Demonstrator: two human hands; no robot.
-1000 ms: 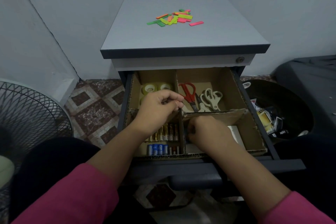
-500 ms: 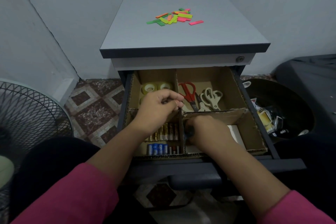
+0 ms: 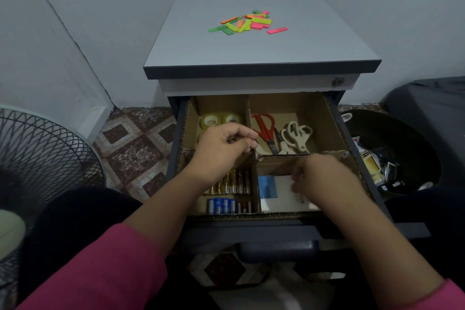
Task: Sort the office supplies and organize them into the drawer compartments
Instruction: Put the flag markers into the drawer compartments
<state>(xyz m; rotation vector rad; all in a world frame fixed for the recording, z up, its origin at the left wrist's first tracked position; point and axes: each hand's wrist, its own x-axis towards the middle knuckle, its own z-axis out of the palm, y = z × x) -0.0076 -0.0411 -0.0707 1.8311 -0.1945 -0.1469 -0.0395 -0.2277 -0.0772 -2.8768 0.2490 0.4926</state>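
We read no lettering here; print on the blue batteries (image 3: 221,205) and the bin's (image 3: 427,133) packets (image 3: 395,185) is too blurred.

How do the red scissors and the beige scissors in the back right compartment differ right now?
The red scissors have red handles and a dark blade section; the beige scissors are pale all over. The red scissors lie nearer the centre divider, beside the left hand; the beige scissors lie further right. The red pair's handles point to the back; the beige pair's handles tilt back and right. Both lie flat in the same compartment.
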